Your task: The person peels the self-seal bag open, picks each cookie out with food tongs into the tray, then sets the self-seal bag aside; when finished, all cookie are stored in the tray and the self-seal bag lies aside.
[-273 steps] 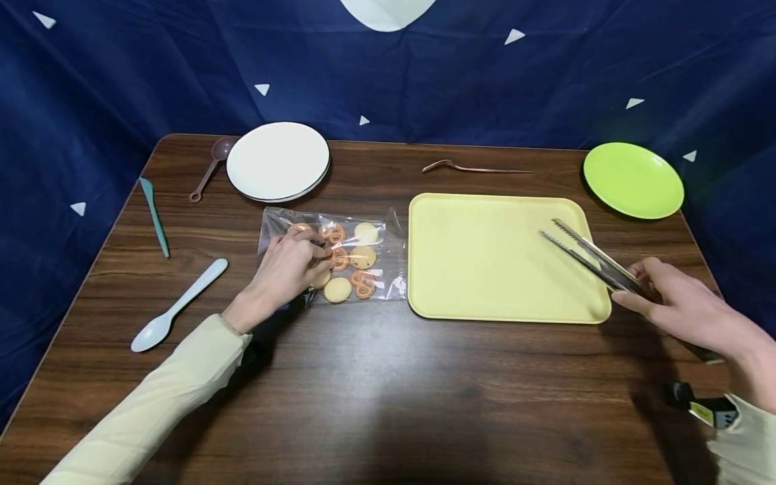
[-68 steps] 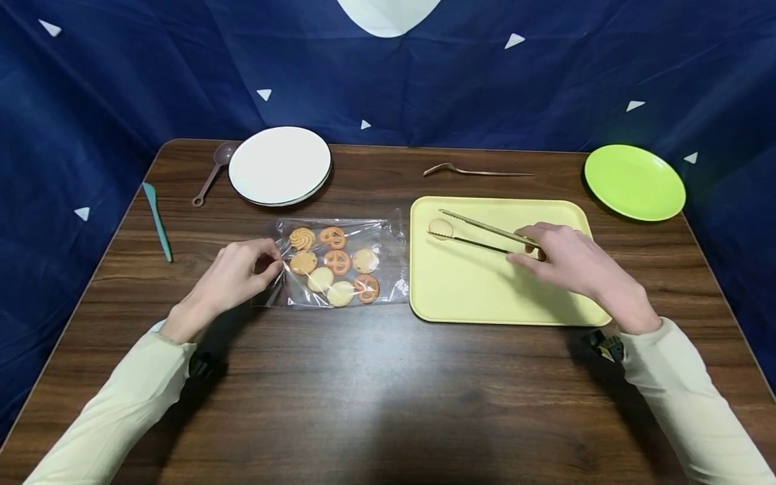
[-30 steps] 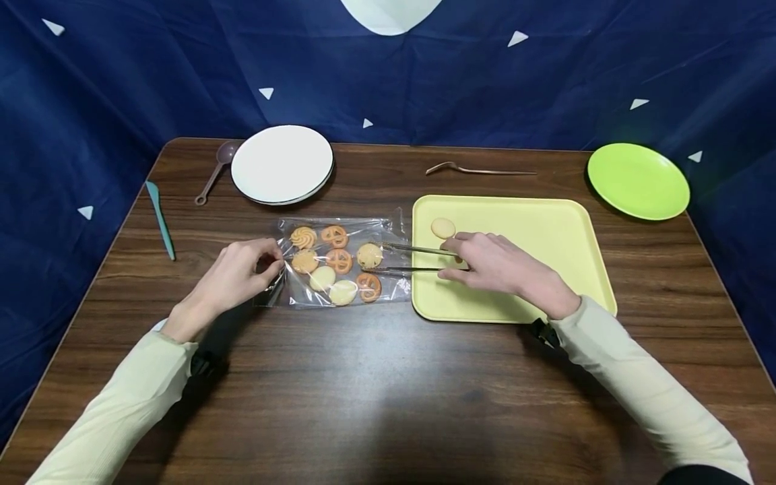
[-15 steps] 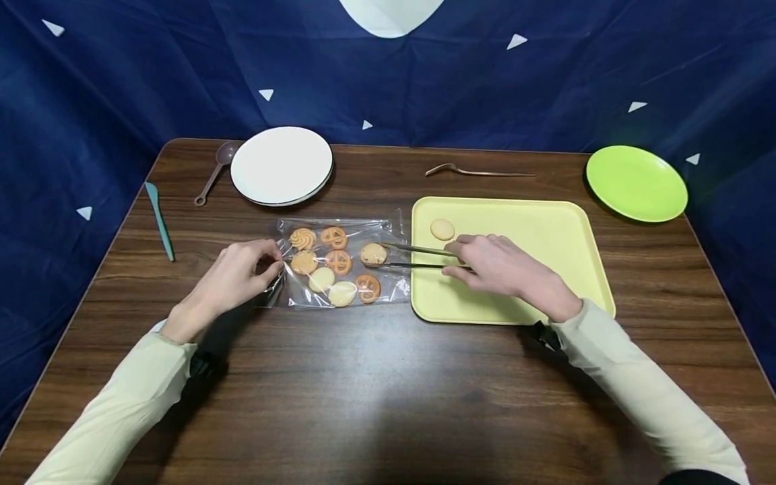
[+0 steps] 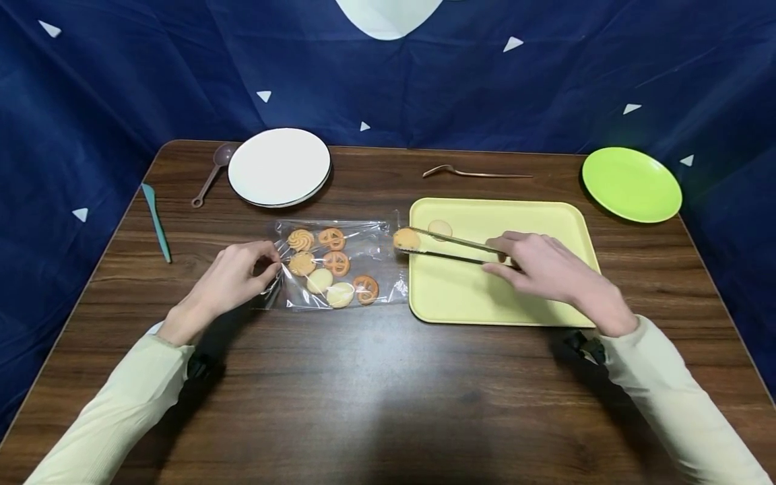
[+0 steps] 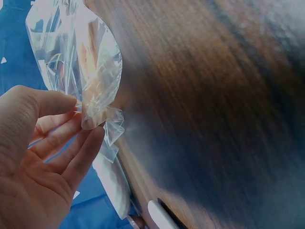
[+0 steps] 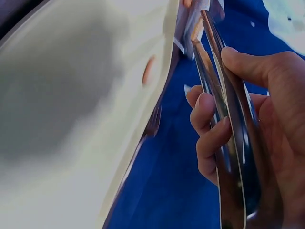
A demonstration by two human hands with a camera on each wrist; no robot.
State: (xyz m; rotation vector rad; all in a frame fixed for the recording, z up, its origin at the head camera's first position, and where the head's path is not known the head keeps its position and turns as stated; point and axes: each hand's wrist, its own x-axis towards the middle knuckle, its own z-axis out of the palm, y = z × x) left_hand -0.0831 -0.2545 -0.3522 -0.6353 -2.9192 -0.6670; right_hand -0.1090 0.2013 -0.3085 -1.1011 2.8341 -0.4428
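In the head view a clear plastic bag (image 5: 376, 266) lies on the table with several cookies and pretzel-shaped cookies (image 5: 336, 263) in it. My left hand (image 5: 233, 279) pinches the bag's left end between thumb and fingers; the left wrist view shows the crumpled film (image 6: 97, 100) there. My right hand (image 5: 545, 269) grips metal tongs (image 7: 228, 114). Between the tongs' tips is a round speckled cookie (image 5: 406, 239), over the gap between bag and yellow tray (image 5: 503, 296). One pale round cookie (image 5: 440, 229) lies on the tray, partly behind the tongs.
White plates (image 5: 280, 167), a brown measuring spoon (image 5: 212, 172) and a teal knife (image 5: 157, 222) lie to the left. A copper-coloured fork (image 5: 479, 174) sits behind the tray, and a green plate (image 5: 632, 184) at the right back corner.
The tongs have lifted the speckled cookie out of the bag's right part and carried it right, to the tray's left edge. Earlier, the pale cookie came onto the tray. The left hand stays put lately.
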